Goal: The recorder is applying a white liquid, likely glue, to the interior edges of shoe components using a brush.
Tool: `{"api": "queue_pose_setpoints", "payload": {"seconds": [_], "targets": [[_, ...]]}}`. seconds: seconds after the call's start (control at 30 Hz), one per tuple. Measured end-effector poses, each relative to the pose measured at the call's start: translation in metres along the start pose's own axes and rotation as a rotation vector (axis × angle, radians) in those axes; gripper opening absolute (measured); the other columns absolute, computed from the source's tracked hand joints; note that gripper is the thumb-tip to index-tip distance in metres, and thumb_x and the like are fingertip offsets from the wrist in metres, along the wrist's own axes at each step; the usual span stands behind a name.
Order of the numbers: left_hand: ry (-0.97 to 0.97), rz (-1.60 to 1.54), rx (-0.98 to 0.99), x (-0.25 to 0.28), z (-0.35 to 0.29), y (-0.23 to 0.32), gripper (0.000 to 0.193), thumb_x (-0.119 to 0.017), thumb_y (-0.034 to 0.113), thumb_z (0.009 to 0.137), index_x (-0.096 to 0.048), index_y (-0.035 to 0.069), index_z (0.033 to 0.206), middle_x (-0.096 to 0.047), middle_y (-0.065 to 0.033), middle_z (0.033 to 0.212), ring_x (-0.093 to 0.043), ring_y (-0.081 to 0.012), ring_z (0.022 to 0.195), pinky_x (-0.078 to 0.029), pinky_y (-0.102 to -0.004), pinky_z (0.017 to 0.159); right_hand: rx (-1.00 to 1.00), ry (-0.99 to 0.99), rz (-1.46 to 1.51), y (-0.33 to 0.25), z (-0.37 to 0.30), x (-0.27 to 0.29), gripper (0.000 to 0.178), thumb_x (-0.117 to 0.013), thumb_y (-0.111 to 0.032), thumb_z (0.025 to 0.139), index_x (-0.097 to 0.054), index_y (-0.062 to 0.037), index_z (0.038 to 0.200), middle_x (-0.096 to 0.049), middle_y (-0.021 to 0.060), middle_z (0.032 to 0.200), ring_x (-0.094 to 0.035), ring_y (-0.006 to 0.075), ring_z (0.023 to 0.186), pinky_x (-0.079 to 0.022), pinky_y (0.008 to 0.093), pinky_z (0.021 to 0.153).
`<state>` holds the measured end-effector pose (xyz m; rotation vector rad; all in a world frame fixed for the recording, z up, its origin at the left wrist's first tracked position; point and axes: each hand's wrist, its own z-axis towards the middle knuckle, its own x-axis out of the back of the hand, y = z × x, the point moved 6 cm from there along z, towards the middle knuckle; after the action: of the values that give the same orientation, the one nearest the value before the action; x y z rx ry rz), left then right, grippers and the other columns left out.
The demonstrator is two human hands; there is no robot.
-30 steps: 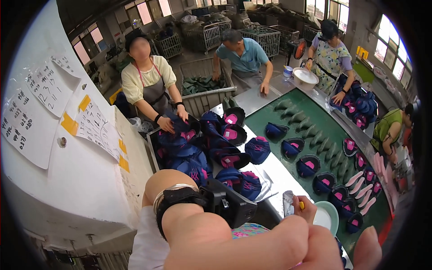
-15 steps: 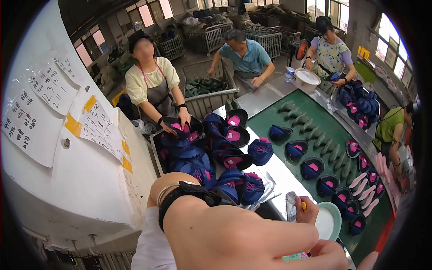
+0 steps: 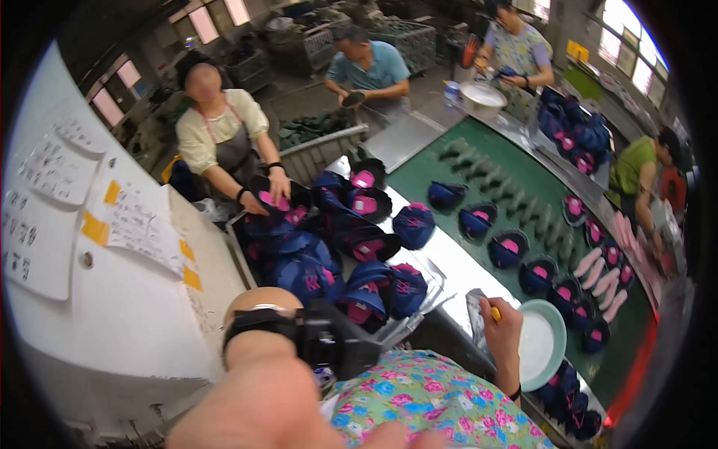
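Note:
My left hand (image 3: 254,400), with a black strap and bracelet at the wrist, is raised close to the camera. It is smeared by motion and its fingers run off the lower edge. My right hand (image 3: 503,329) is closed around a yellow-handled tool (image 3: 495,313), whose working end I cannot make out. Beside it is a pale green bowl (image 3: 557,329) of white liquid. A crumpled greyish piece (image 3: 474,310) lies left of this hand. Dark blue shoe uppers (image 3: 299,269) with pink parts are piled to the left; several others (image 3: 508,248) stand on the green belt (image 3: 419,161).
Elongated grey-green pieces (image 3: 516,194) and pink insoles (image 3: 600,277) lie in rows on the belt. A co-worker (image 3: 224,142) handles the piled uppers; others (image 3: 374,71) work around the belt. A white wall (image 3: 82,322) with papers stands left. My flowered apron (image 3: 426,396) is below.
My left hand has moved left and down, uncovering the apron and more of the bowl and my right forearm. The co-worker in blue now holds up a dark green piece.

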<state>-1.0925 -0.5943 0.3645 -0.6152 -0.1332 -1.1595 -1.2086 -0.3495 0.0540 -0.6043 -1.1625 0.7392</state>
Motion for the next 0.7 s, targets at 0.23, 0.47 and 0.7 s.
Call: {"api": "queue_pose_setpoints", "payload": {"seconds": [0.23,0.47,0.7], "targets": [[0.388,-0.172,-0.087,0.025,-0.030,0.005,0.018,-0.056,0.026,0.100,-0.062,0.015,0.088,-0.063,0.0100,0.087,-0.056,-0.0063,0.060,-0.042,-0.0214,0.054,0.035,0.054,-0.010,0.004,-0.001,0.003,0.014,-0.072,-0.012,0.091,-0.069,0.0008,0.086,-0.066,0.0157,0.073,-0.063,0.0298,0.063,-0.048,0.0348,0.059],[-0.043,-0.153,0.298,0.007,-0.017,-0.021,0.013,-0.070,0.008,0.081,-0.069,0.009,0.094,-0.067,-0.0047,0.095,-0.064,-0.0186,0.068,-0.050,-0.0267,0.054,0.058,0.039,-0.004,-0.002,0.003,-0.002,0.017,-0.072,-0.012,0.090,-0.064,0.0007,0.082,-0.062,0.0180,0.070,-0.060,0.0362,0.063,-0.046,0.0396,0.058],[-0.030,-0.198,-0.019,-0.019,-0.016,-0.035,0.017,-0.072,0.004,0.079,-0.072,0.007,0.095,-0.070,-0.0067,0.092,-0.061,-0.0167,0.069,-0.047,-0.0250,0.054,-0.017,0.000,0.030,0.005,0.003,-0.008,0.014,-0.072,-0.011,0.091,-0.066,0.0011,0.085,-0.063,0.0179,0.071,-0.059,0.0327,0.061,-0.046,0.0380,0.058]]}}
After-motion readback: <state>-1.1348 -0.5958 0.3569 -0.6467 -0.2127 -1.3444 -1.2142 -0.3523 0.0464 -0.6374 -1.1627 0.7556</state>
